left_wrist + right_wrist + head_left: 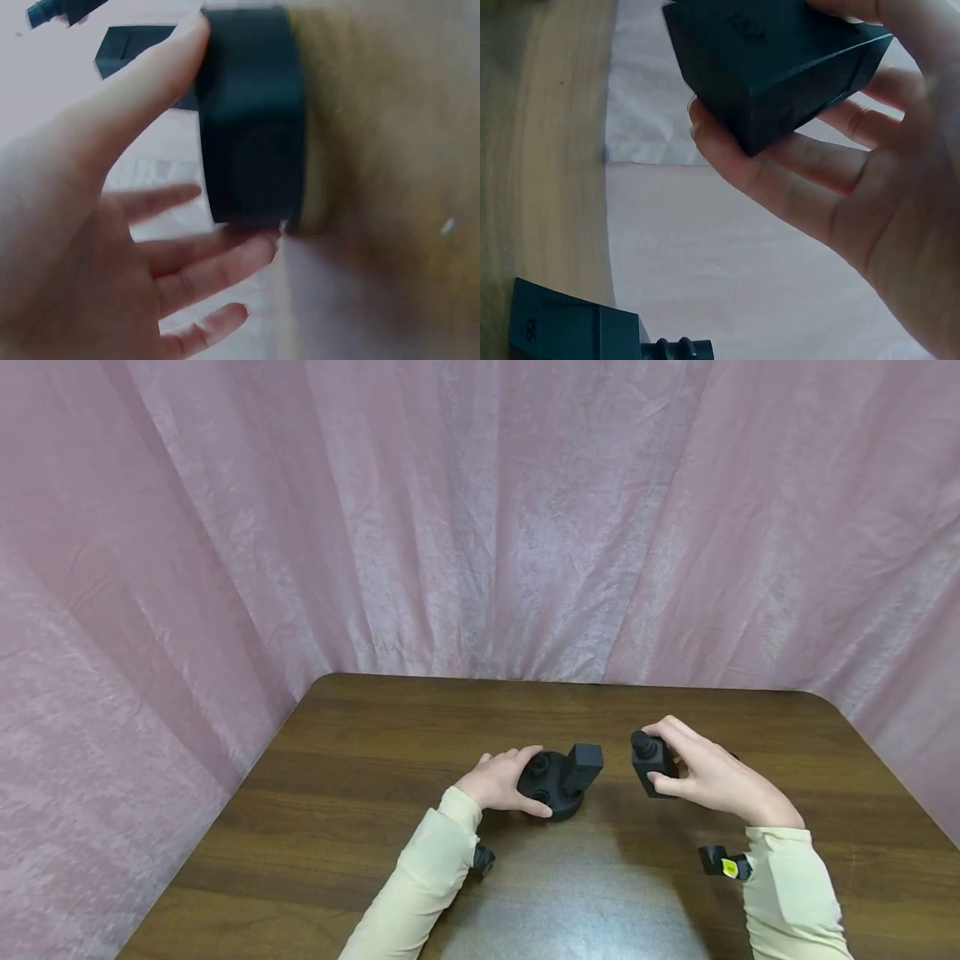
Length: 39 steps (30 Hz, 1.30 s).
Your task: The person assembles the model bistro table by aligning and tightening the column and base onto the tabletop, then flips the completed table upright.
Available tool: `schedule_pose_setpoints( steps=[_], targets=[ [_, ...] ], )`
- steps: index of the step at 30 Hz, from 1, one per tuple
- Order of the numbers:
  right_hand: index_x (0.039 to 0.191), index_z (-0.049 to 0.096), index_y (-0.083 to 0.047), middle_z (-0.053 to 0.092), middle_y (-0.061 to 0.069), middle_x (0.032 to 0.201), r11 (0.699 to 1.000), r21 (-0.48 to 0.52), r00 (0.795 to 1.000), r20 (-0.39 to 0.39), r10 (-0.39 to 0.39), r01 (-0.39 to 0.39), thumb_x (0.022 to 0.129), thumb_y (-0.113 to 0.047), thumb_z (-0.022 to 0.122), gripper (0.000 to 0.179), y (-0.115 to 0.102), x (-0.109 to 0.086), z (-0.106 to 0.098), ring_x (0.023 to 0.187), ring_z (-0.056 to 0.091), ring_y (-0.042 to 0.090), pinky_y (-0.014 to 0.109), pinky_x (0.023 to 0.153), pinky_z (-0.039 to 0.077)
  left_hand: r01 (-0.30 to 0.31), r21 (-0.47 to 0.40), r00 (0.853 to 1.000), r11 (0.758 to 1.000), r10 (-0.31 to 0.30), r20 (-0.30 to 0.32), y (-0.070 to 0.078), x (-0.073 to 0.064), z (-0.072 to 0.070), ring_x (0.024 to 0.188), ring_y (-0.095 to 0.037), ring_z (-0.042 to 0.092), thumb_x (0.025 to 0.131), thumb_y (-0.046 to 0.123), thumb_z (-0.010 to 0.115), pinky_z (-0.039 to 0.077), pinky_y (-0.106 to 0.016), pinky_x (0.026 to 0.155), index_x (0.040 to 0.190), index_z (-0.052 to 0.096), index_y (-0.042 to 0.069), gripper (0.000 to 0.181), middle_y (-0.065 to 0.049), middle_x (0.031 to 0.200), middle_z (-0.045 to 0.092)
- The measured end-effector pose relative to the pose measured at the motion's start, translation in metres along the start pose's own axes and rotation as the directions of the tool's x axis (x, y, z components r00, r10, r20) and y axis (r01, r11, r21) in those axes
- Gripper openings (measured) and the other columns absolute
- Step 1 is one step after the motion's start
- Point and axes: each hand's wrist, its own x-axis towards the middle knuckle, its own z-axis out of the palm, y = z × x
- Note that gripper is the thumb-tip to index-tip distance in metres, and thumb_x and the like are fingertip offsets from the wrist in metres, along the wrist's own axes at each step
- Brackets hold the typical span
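My left hand (501,783) grips a round black base (564,812) by its rim, thumb on the near side and fingers on the far side. Round sockets show in the base's top. A black rectangular block (583,767) stands upright on its right part. To the right, above the table, my right hand (716,777) holds a second black block (651,772) between thumb and fingers, its round peg uppermost. Raised marks show on a face of this held block (742,60) in the right wrist view. Fingers hide part of both held things.
Another black block (574,330) with a ridged peg stands on the table in the right wrist view, mostly hidden behind my right hand in the head view. The brown wooden table (337,760) ends at a pink curtain (480,527). Small black devices sit at both wrists.
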Motion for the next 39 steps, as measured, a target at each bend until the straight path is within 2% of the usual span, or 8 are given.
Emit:
schedule_pose_setpoints(
  steps=[4,9,13,17,22,27,32,39],
  targets=[
    [0.118,0.043,-0.022,0.046,-0.008,0.106,0.999,-0.040,0.999,0.027,0.031,-0.029,0.076,-0.015,0.065,0.048,0.002,-0.001,0.000,0.068,0.048,0.005,0.020,0.059,0.040,-0.071,-0.021,0.996,0.997,0.072,0.051,-0.001,-0.003,-0.004,0.118,-0.015,0.048,0.066,0.054,0.071,0.029,-0.041,0.093,0.138,0.030,0.027,0.087,0.002,0.131,0.050],
    [0.120,0.044,-0.024,0.055,-0.009,0.102,0.998,-0.054,0.998,0.049,0.035,-0.033,0.075,-0.014,0.065,0.051,0.002,0.001,0.001,0.075,0.050,0.003,0.023,0.065,0.042,-0.129,-0.014,0.989,0.992,0.129,0.071,-0.001,-0.001,-0.004,0.098,-0.007,0.055,0.064,0.051,0.074,0.028,-0.031,0.081,0.133,0.039,0.028,0.080,0.008,0.112,0.061],
    [0.120,0.044,-0.025,0.059,-0.012,0.095,0.998,-0.060,0.998,0.062,0.024,-0.020,0.074,-0.011,0.065,0.052,0.002,0.003,0.001,0.075,0.051,0.003,0.023,0.066,0.041,-0.131,-0.014,0.989,0.991,0.132,0.067,-0.002,0.002,-0.003,0.093,-0.004,0.057,0.063,0.047,0.075,0.026,-0.028,0.077,0.130,0.044,0.026,0.077,0.009,0.104,0.063],
    [0.123,0.043,-0.022,0.060,-0.010,0.099,0.998,-0.066,0.997,0.078,0.027,-0.022,0.076,-0.013,0.065,0.052,-0.001,0.003,0.001,0.081,0.054,0.002,0.024,0.069,0.042,-0.137,-0.015,0.989,0.990,0.138,0.054,-0.002,0.002,-0.004,0.089,-0.004,0.058,0.063,0.046,0.076,0.027,-0.027,0.077,0.126,0.047,0.023,0.073,0.008,0.099,0.065],
    [0.124,0.043,-0.022,0.060,-0.009,0.098,0.994,-0.105,0.998,0.069,0.015,-0.008,0.074,-0.018,0.066,0.055,-0.007,0.006,0.003,0.082,0.055,0.004,0.026,0.070,0.043,-0.143,-0.002,0.990,0.990,0.143,0.013,0.001,0.002,-0.002,0.075,-0.003,0.054,0.061,0.048,0.076,0.028,-0.026,0.074,0.120,0.050,0.021,0.070,0.007,0.083,0.062],
    [0.124,0.045,-0.021,0.058,-0.008,0.100,0.989,-0.139,0.998,0.054,-0.035,0.043,0.073,-0.019,0.067,0.056,-0.012,0.010,0.007,0.085,0.051,0.005,0.026,0.070,0.042,-0.120,0.003,0.992,0.993,0.120,-0.033,0.005,0.004,0.002,0.063,-0.002,0.049,0.059,0.051,0.076,0.033,-0.025,0.075,0.114,0.053,0.017,0.068,0.007,0.071,0.059],
    [0.122,0.046,-0.022,0.057,-0.006,0.106,0.991,-0.104,0.996,0.052,-0.076,0.081,0.074,-0.019,0.069,0.053,-0.017,0.013,0.011,0.082,0.047,0.004,0.022,0.066,0.039,-0.095,0.002,0.993,0.995,0.095,-0.068,0.008,0.007,0.005,0.058,0.000,0.050,0.060,0.050,0.076,0.039,-0.025,0.079,0.108,0.057,0.013,0.063,0.012,0.062,0.055],
    [0.118,0.050,-0.018,0.058,-0.005,0.107,0.986,-0.082,0.989,0.031,-0.143,0.145,0.073,-0.018,0.071,0.050,-0.023,0.017,0.019,0.087,0.047,0.005,0.022,0.067,0.041,-0.092,-0.008,0.993,0.996,0.091,-0.076,0.010,0.009,0.004,0.058,-0.001,0.049,0.061,0.046,0.077,0.039,-0.016,0.063,0.102,0.061,0.012,0.056,0.011,0.063,0.055]
  ],
)
